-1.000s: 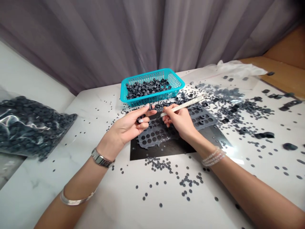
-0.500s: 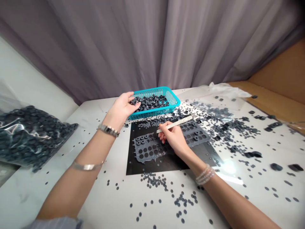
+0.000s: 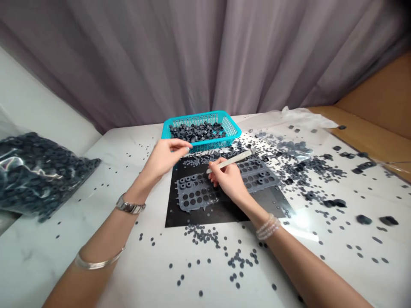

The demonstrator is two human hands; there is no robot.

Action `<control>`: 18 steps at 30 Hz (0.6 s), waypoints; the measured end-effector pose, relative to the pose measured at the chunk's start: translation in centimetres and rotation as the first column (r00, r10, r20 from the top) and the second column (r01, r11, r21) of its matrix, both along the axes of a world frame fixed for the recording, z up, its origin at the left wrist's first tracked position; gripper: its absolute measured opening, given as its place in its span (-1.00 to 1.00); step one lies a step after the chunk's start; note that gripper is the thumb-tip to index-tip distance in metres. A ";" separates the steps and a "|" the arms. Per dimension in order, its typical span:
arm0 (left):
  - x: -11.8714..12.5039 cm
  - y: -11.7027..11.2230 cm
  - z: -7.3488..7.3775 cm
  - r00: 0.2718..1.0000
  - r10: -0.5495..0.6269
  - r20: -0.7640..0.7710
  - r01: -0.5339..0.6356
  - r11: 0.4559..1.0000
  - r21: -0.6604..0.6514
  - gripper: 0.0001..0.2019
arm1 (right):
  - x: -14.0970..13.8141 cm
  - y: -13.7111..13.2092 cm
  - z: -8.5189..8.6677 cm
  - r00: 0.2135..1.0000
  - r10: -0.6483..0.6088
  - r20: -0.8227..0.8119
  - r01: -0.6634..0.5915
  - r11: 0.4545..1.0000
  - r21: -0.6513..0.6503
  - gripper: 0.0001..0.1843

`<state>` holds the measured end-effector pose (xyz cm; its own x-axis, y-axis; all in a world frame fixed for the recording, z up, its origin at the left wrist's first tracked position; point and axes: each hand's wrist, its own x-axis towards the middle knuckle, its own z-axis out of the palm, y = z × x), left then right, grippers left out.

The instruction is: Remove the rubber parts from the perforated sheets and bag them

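Note:
My left hand (image 3: 168, 155) is in front of the turquoise basket (image 3: 202, 143), thumb and fingers pinched together. Whatever is between the fingertips, if anything, is too small to make out. Many small black ring-shaped rubber parts (image 3: 197, 131) fill the basket. Wrapped round a slim whitish pen-like tool (image 3: 233, 160), my right hand (image 3: 226, 177) is above the grey moulded sheet (image 3: 205, 200) with rows of round holes. A few black rings (image 3: 188, 181) sit in its upper left corner. The sheet lies on a black mat (image 3: 180, 218), its middle partly hidden by my right hand.
Small dark discs (image 3: 202, 234) are strewn over the white table (image 3: 122, 273), thickest behind and right of the mat. A clear bag of black parts (image 3: 41, 171) lies at the left. Crumpled plastic (image 3: 305, 119) and a cardboard box (image 3: 375, 94) are at the right; a grey curtain (image 3: 154, 55) hangs behind.
My left hand has come out of the basket, down toward me, and its fingers have closed into a pinch. The right hand still holds the tool over the sheet. The view has shifted slightly.

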<state>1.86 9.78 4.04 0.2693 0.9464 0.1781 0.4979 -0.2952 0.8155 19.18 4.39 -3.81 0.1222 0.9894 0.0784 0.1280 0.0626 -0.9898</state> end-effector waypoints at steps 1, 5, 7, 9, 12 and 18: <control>-0.2 -0.5 -0.4 0.983 -0.053 -0.177 0.059 0.998 0.028 -0.83 | -0.2 0.1 0.0 0.999 0.007 0.045 -0.008 1.000 0.009 -0.71; -0.2 -1.4 -1.6 0.824 -0.212 -0.525 0.259 0.966 0.016 -0.84 | -1.0 0.3 0.2 0.967 0.048 0.250 -0.063 0.997 0.052 -0.74; 0.1 -1.7 -2.0 0.801 -0.242 -0.548 0.293 0.956 0.005 -0.85 | -1.3 0.4 0.3 0.940 0.061 0.336 -0.089 0.994 0.068 -0.75; 0.4 -2.0 -2.3 0.804 -0.258 -0.536 0.306 0.952 0.000 -0.86 | -1.5 0.3 0.5 0.918 0.057 0.393 -0.095 0.992 0.079 -0.76; 0.6 -2.3 -2.9 0.844 -0.254 -0.472 0.298 0.955 0.018 -0.87 | -1.5 0.1 0.7 0.901 0.046 0.432 -0.094 0.991 0.092 -0.74; 0.5 -2.4 -3.9 0.926 -0.202 -0.319 0.240 0.967 0.084 -0.83 | -1.5 -0.1 1.0 0.882 0.043 0.470 -0.126 0.981 0.147 -0.76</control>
<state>2.39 7.38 0.19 0.5284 0.8335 0.1616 0.6280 -0.5118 0.5863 17.69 4.32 -2.85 -0.0525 0.9610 0.2714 0.5549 0.2540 -0.7922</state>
